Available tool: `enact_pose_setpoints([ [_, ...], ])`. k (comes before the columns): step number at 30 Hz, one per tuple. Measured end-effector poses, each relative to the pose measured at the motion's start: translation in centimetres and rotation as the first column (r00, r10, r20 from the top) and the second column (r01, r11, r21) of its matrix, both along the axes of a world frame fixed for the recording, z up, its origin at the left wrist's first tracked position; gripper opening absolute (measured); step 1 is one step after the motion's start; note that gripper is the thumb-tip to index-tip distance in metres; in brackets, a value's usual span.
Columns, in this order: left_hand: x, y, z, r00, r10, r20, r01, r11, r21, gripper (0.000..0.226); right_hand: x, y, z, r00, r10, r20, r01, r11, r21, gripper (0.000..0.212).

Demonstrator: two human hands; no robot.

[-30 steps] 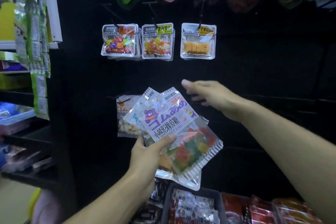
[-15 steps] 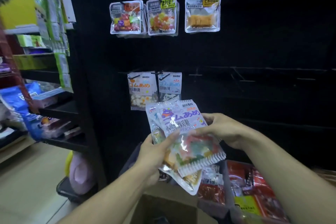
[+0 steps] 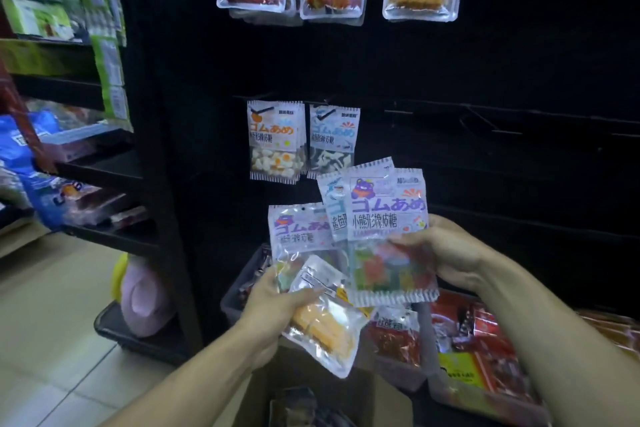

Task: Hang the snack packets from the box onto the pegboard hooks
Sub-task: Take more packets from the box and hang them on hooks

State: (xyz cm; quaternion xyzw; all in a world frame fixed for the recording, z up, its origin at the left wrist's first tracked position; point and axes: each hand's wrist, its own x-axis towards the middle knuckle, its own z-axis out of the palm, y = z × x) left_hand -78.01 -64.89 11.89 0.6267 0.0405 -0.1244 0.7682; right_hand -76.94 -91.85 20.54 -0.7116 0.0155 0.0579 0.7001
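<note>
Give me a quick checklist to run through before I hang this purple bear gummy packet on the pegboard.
1. Bear gummy packet held by right hand: ok.
2. Packet separated from the rest: not ok, a shark gummy packet sits right behind it.
3. Left hand free to help: not ok, it holds a second bear packet and an orange snack pouch.
4. Bare hooks right of the hanging shark packets: ok.
5. Hang hole visible on the front packet: cannot tell.
6. Packet upright, label facing out: ok.
</note>
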Motion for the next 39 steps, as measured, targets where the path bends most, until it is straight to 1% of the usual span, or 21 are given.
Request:
enact_pose_setpoints([
  [2, 1.2, 0.5, -0.8, 0.988, 0.156, -0.012, -0.156, 0.988, 0.004, 0.041, 0.3, 0.4, -0.8, 0.999, 0.004, 0.037, -0.005, 0.999, 0.036, 0.041],
  [4, 2.2, 0.5, -1.4, 0.973, 0.232, 0.0, -0.232, 0.972, -0.033, 0.033, 0.8, 1.2, -2.4, 1.0, 0.026, 0.017, -0.028, 0.995, 0.095, 0.06],
  [5, 2.7, 0.4, -1.7, 0.97, 0.244, 0.007, -0.243, 0.969, -0.051, 0.031, 1.0, 1.7, -3.3, 0.999, 0.042, 0.001, -0.041, 0.991, 0.126, 0.058],
  [8, 3.8, -0.6, -2.9, 0.976, 0.215, 0.047, -0.212, 0.976, -0.047, 0.031, 1.6, 3.5, -5.7, 1.0, -0.017, 0.009, 0.015, 0.978, 0.206, 0.021],
  [11, 4.3, -1.6, -4.1, 0.971, 0.203, 0.124, -0.201, 0.979, -0.027, 0.032, 2.0, 4.7, -8.0, 0.995, -0.103, -0.005, 0.101, 0.953, 0.285, 0.008],
  [12, 4.6, -1.9, -4.5, 0.967, 0.216, 0.134, -0.213, 0.976, -0.038, 0.032, 2.1, 5.0, -8.8, 0.992, -0.129, -0.008, 0.125, 0.942, 0.31, 0.009],
  [13, 4.7, -2.2, -4.6, 0.965, 0.228, 0.126, -0.222, 0.973, -0.058, 0.032, 2.3, 5.4, -9.5, 0.988, -0.151, -0.024, 0.151, 0.934, 0.324, 0.014],
  [16, 5.3, -2.7, -4.9, 0.968, 0.246, 0.044, -0.235, 0.956, -0.178, 0.024, 2.6, 6.5, -11.3, 0.982, -0.157, -0.109, 0.188, 0.901, 0.391, 0.029],
  [17, 5.4, -2.8, -4.7, 0.973, 0.23, 0.007, -0.223, 0.952, -0.21, 0.03, 2.6, 6.8, -11.5, 0.982, -0.151, -0.115, 0.185, 0.899, 0.398, 0.032],
  [18, 5.5, -2.9, -4.5, 0.981, 0.195, -0.013, -0.192, 0.953, -0.234, 0.049, 2.6, 7.1, -11.5, 0.984, -0.138, -0.111, 0.171, 0.904, 0.391, 0.036],
  [19, 5.6, -2.9, -4.3, 0.987, 0.159, 0.003, -0.154, 0.96, -0.235, 0.075, 2.6, 7.4, -11.4, 0.986, -0.133, -0.103, 0.163, 0.912, 0.377, 0.039],
  [20, 5.9, -2.9, -4.4, 0.99, 0.144, 0.006, -0.139, 0.963, -0.23, 0.093, 2.5, 7.5, -11.3, 0.987, -0.134, -0.092, 0.158, 0.916, 0.37, 0.039],
  [21, 6.1, -2.9, -4.6, 0.993, 0.12, 0.011, -0.115, 0.969, -0.221, 0.103, 2.5, 7.5, -11.2, 0.986, -0.143, -0.081, 0.163, 0.915, 0.37, 0.037],
  [22, 6.3, -3.0, -4.6, 0.994, 0.107, 0.01, -0.102, 0.967, -0.234, 0.103, 2.5, 7.4, -11.1, 0.984, -0.165, -0.068, 0.178, 0.911, 0.372, 0.034],
  [25, 6.9, -2.9, -4.7, 0.998, 0.055, 0.026, -0.047, 0.968, -0.248, 0.09, 2.6, 6.9, -10.8, 0.971, -0.237, -0.023, 0.229, 0.903, 0.365, 0.03],
  [28, 7.0, -3.2, -4.3, 1.0, 0.01, -0.015, -0.015, 0.943, -0.332, 0.086, 2.5, 6.9, -10.4, 0.958, -0.285, -0.009, 0.267, 0.886, 0.38, 0.025],
  [29, 6.9, -3.3, -4.0, 1.0, 0.011, -0.02, -0.017, 0.941, -0.337, 0.084, 2.5, 7.0, -10.2, 0.951, -0.31, 0.002, 0.287, 0.88, 0.378, 0.024],
  [32, 7.2, -3.6, -4.1, 0.998, 0.056, -0.004, -0.055, 0.951, -0.305, 0.095, 2.7, 6.6, -9.2, 0.913, -0.4, 0.084, 0.354, 0.877, 0.326, 0.017],
  [35, 7.3, -3.9, -4.3, 0.996, 0.091, 0.01, -0.085, 0.962, -0.26, 0.101, 2.8, 6.1, -8.4, 0.88, -0.438, 0.183, 0.392, 0.888, 0.239, 0.014],
  [38, 6.7, -4.2, -3.3, 0.995, 0.099, 0.0, -0.096, 0.963, -0.251, 0.088, 2.8, 5.4, -6.7, 0.814, -0.503, 0.292, 0.438, 0.86, 0.261, 0.013],
  [39, 6.9, -4.2, -3.7, 0.993, 0.114, -0.006, -0.113, 0.967, -0.23, 0.094, 3.0, 5.1, -5.8, 0.784, -0.527, 0.328, 0.454, 0.848, 0.274, 0.014],
])
